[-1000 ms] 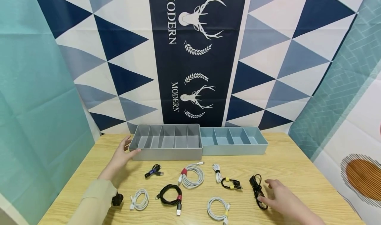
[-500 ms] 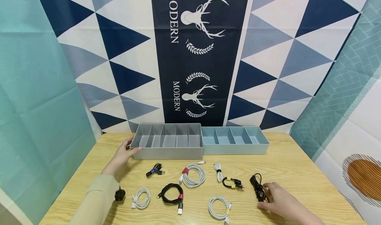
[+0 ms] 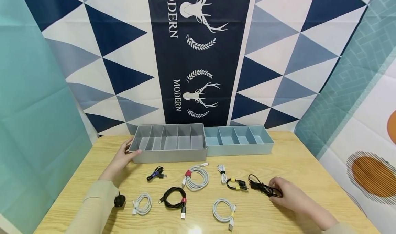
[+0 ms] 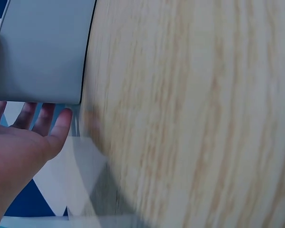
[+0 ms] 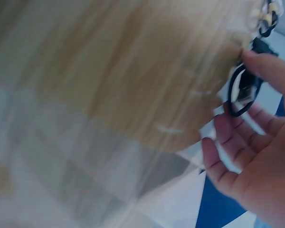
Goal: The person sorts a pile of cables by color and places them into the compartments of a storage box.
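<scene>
My left hand (image 3: 121,158) holds the left end of a grey divided box (image 3: 173,156), thumb at the front corner and fingers along the end wall. The left wrist view shows these fingers reaching past the edge of the grey wall (image 4: 42,57). On the right, my right hand (image 3: 287,194) pinches the near end of a bundled black cable (image 3: 260,186). In the right wrist view, the cable's loop (image 5: 231,99) hangs between thumb and fingers. The bundle now points leftward from the hand, close over the wooden table (image 3: 297,162).
A light blue divided box (image 3: 241,150) stands against the grey one's right end. Several tied cables lie in front, including a black coil (image 3: 168,203), a white coil (image 3: 202,179) and a small yellow-banded black cable (image 3: 236,185). A patterned cloth (image 3: 201,55) hangs behind.
My right hand has closed on the black cable and swung it from lying lengthwise to pointing leftward. The left hand stays at the grey box. The head view has shifted slightly.
</scene>
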Available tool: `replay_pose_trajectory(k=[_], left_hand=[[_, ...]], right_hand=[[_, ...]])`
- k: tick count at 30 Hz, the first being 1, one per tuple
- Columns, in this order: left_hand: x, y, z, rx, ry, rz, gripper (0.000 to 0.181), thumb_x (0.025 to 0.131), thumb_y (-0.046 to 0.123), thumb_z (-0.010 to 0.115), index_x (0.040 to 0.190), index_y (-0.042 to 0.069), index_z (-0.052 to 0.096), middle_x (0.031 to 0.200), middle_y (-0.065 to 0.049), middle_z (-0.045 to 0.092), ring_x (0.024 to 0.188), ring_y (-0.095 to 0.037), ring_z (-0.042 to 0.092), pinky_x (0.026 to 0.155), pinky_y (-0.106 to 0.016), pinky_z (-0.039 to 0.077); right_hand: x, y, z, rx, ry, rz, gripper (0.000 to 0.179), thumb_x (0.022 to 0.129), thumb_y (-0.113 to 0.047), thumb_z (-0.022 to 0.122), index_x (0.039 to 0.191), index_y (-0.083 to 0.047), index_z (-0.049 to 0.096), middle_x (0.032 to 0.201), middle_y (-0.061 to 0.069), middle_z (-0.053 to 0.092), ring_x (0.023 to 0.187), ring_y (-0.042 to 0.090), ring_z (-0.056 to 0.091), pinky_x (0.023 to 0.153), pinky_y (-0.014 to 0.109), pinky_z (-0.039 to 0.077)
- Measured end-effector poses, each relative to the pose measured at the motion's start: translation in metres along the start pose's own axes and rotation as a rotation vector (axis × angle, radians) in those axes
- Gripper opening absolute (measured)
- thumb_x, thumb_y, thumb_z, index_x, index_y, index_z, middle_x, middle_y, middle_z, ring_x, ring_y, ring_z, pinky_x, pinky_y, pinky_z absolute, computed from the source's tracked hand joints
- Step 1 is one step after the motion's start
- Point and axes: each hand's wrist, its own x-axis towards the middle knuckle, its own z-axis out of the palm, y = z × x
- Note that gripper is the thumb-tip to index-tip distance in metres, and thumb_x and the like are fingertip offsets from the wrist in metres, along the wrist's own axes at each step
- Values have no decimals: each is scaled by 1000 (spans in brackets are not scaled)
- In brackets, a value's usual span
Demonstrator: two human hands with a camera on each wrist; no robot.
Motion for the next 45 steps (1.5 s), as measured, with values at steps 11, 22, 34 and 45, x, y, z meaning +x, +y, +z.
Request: replay_pose_trajectory(k=[11,22,34,45], left_hand=[[1,6,-3,-21,-31,-13,86,83,35,61,145,18,3,145,-23,13,125,-40,29,94,-46,37],[-5,15,0,32,32,36,85,82,40,61,144,15,9,140,-27,21,120,-41,33,88,-45,41],[-2,9,0,51,23,26,89,80,42,62,145,18,5,144,-23,16,126,-41,27,97,-51,32],[-3,14,0,91,18,-1,85,83,36,61,145,20,5,145,-23,14,126,-42,27,96,-50,34]], right_hand=[[10,25,-1,13,70,-274,32,66,-16,77,89,-17,55,77,-11,47,66,-1,41,55,16,36],[16,39,-2,177,91,-281,31,69,-19,76,95,-16,59,80,-6,53,64,4,46,51,16,39],[24,39,-12,130,165,-245,29,67,-21,77,92,-19,63,82,-10,56,64,5,48,53,21,40],[35,37,-22,103,165,-337,27,69,-18,76,92,-19,63,88,-10,57,67,3,49,52,20,40]])
